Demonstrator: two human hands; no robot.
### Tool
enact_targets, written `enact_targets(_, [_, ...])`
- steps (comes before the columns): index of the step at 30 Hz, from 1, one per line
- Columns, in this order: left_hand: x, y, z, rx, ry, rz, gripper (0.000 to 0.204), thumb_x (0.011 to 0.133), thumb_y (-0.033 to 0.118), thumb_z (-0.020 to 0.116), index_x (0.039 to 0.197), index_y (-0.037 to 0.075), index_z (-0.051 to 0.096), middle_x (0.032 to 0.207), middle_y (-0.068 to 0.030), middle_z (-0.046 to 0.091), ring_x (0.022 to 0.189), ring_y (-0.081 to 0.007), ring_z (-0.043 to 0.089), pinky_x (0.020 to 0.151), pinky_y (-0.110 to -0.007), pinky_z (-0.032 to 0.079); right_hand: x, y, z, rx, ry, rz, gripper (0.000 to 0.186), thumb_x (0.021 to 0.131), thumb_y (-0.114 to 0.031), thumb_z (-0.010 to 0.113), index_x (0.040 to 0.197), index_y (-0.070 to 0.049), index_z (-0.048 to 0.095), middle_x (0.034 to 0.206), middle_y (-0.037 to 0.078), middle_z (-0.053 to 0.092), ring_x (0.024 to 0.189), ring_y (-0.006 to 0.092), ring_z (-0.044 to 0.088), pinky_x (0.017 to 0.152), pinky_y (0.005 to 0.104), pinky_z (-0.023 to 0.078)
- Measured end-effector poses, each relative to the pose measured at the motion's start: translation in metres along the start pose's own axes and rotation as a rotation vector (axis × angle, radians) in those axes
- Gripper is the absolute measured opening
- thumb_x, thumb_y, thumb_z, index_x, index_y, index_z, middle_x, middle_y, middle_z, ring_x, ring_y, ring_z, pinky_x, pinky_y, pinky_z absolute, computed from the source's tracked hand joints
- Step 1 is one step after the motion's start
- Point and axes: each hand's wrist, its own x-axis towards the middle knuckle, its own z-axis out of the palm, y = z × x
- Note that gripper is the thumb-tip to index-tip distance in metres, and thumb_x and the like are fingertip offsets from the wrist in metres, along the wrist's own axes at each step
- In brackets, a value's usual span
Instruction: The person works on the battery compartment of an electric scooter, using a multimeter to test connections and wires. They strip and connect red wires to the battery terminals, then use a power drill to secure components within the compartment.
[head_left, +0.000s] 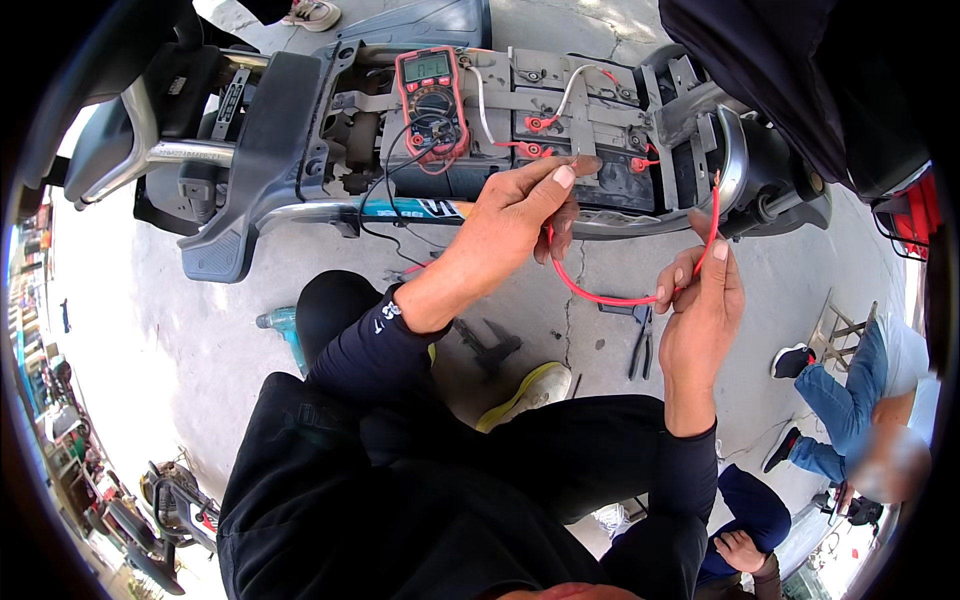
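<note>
The wire [610, 297] is red. The multimeter [431, 103] has a red casing, a black face and a grey-green screen. The pliers [640, 345] are black, the floor [300, 270] grey.

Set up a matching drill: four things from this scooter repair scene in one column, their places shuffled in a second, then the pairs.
Things:
1. red wire
2. multimeter
3. pliers
4. drill

Places:
A. on the ground, left of the knee
B. held between the left hand and right hand
C. resting on the open scooter by the batteries
D. on the ground below the wire loop

Pairs: 1-B, 2-C, 3-D, 4-A
</note>
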Motion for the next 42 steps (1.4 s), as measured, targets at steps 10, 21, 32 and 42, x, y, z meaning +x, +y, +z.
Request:
enact_targets(10, [0.007, 0.019, -0.017, -0.351, 0.042, 0.154, 0.024, 0.102, 0.027, 0.061, 0.111, 0.005, 0.058, 0.079, -0.0085, 0.069, 0.067, -0.0166, 0.07, 0.057, -0.026, 0.054, 0.038, 0.024, -0.007, -0.13, 0.115, -0.071, 0.031, 0.107, -0.026, 0.051, 0.116, 0.003, 0.056, 0.071, 0.001, 0.058, 0.056, 0.0079, 0.057, 0.049, 0.0222, 0.044])
enact_targets(21, [0.014, 0.031, -0.015, -0.067, 0.068, 0.106, 0.025, 0.099, 0.02, 0.065, 0.112, -0.001, 0.069, 0.084, -0.0076, 0.071, 0.072, -0.0129, 0.067, 0.064, -0.025, 0.052, 0.046, 0.013, 0.003, -0.01, 0.06, -0.138, 0.02, 0.103, -0.012, 0.056, 0.112, 0.005, 0.06, 0.084, 0.006, 0.068, 0.059, 0.0062, 0.057, 0.052, 0.0214, 0.045])
enact_targets(32, [0.021, 0.014, 0.013, 0.029, -0.194, -0.017, 0.024, 0.093, 0.021, 0.072, 0.091, 0.0, 0.061, 0.072, -0.0088, 0.068, 0.053, -0.0132, 0.062, 0.046, -0.022, 0.043, 0.024, -0.001, -0.012, -0.134, -0.072, -0.401, 0.014, 0.095, -0.009, 0.068, 0.096, 0.003, 0.061, 0.076, 0.008, 0.069, 0.063, 0.0099, 0.061, 0.058, 0.0275, 0.049])
enact_targets(42, [0.046, 0.011, 0.012, 1.758, 0.216, 0.805, 0.011, 0.093, 0.013, 0.067, 0.098, 0.004, 0.064, 0.078, -0.017, 0.068, 0.067, -0.0392, 0.065, 0.059, -0.047, 0.049, 0.019, 0.005, -0.011, -0.011, 0.032, -0.512, 0.013, 0.093, -0.004, 0.065, 0.1, 0.003, 0.056, 0.068, 0.018, 0.064, 0.057, 0.0274, 0.063, 0.059, 0.0349, 0.048])
